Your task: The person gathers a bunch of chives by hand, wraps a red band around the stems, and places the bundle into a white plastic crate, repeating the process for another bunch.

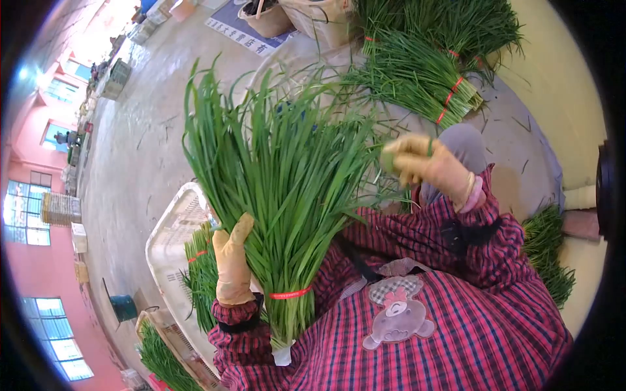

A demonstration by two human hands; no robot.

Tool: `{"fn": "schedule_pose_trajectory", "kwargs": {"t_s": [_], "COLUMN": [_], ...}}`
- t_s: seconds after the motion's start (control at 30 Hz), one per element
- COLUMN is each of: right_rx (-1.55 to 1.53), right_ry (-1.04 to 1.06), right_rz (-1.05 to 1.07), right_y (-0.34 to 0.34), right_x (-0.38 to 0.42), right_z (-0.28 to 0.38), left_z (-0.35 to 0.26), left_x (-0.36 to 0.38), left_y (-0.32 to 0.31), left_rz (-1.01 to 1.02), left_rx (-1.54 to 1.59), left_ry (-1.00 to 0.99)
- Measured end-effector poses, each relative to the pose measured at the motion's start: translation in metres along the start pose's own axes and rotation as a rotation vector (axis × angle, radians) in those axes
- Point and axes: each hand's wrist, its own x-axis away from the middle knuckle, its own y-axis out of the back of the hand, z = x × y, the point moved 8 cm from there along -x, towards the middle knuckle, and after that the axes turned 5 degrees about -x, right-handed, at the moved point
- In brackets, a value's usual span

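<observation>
A big bunch of garlic chives (280,195) leans against my apron, leaves fanned upward, with a red band (290,294) round its pale stems. My left hand (233,264), in a cream glove, grips the bunch at its left side, thumb pointing up. My right hand (433,166), gloved too, is raised to the right of the leaves. Its fingers are curled and slightly blurred, with green at the fingertips and a thin green strip on one finger. What it pinches, if anything, is too blurred to name.
Several banded chive bunches (424,85) lie on a sheet at the top right. A white plastic crate (156,244) with chives stands at the left, another crate (186,352) below it. Loose chives (548,254) lie at the right; a bucket (267,23) stands at the back.
</observation>
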Motion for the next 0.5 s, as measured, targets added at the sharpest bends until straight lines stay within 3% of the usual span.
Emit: {"fn": "schedule_pose_trajectory", "kwargs": {"t_s": [0.07,0.13,0.2,0.23,0.4,0.5], "right_rx": [0.407,0.810,0.902,0.921,0.907,0.595], "right_ry": [-0.191,0.132,0.045,-0.068,0.026,0.136], "right_rz": [0.154,0.399,0.491,0.528,0.479,0.272], "right_y": [-0.014,-0.038,-0.053,-0.061,-0.071,-0.053], "right_x": [0.021,0.025,0.026,0.021,0.013,0.018], "right_z": [-0.019,-0.023,-0.037,-0.044,-0.021,0.034], "left_z": [0.008,0.007,0.007,0.005,-0.018,-0.020], "left_x": [0.000,0.001,0.003,0.004,0.015,0.016], "left_y": [0.017,0.026,0.027,0.027,0.012,0.013], "left_rz": [-0.072,-0.134,-0.128,-0.158,-0.168,-0.142], "left_rx": [-0.036,0.024,0.056,0.076,0.022,-0.092], "left_ry": [0.002,-0.008,0.021,0.001,-0.100,-0.110]}}
